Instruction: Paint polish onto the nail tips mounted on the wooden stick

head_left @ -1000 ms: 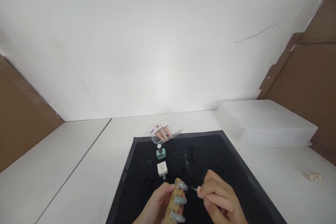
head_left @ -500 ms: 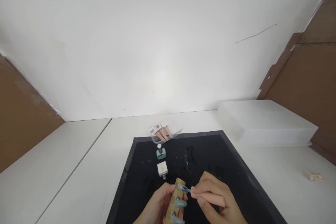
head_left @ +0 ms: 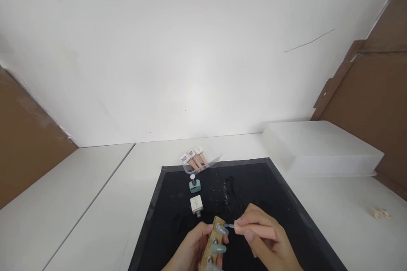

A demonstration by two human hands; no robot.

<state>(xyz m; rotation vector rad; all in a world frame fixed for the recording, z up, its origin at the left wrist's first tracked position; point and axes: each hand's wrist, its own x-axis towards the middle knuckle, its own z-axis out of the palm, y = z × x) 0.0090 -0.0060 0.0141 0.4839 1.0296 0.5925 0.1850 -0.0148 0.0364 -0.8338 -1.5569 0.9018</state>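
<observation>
My left hand (head_left: 193, 247) is closed around a wooden block (head_left: 208, 250) that bears several nail tips. The top tip (head_left: 222, 230) is greyish and glossy; the one below it (head_left: 218, 248) is grey-green. In my right hand (head_left: 267, 237) is a pink-handled brush (head_left: 256, 230), held level between thumb and fingers. Its bristle end is beside the top tip, at the block's upper right edge. Beyond the block lies a white square bottle (head_left: 196, 203) with its dark neck toward me. A teal bottle (head_left: 195, 185) with a grey cap stands farther back.
A black mat (head_left: 254, 182) covers the middle of the white table (head_left: 104, 203). At its back edge a clear tray (head_left: 207, 165) holds several pink-handled bottles. A translucent box (head_left: 333, 165) and small beige pieces (head_left: 379, 213) lie at right.
The brush has shifted slightly right and up, from over the top nail tip to beside it. The block has turned a little in my left hand.
</observation>
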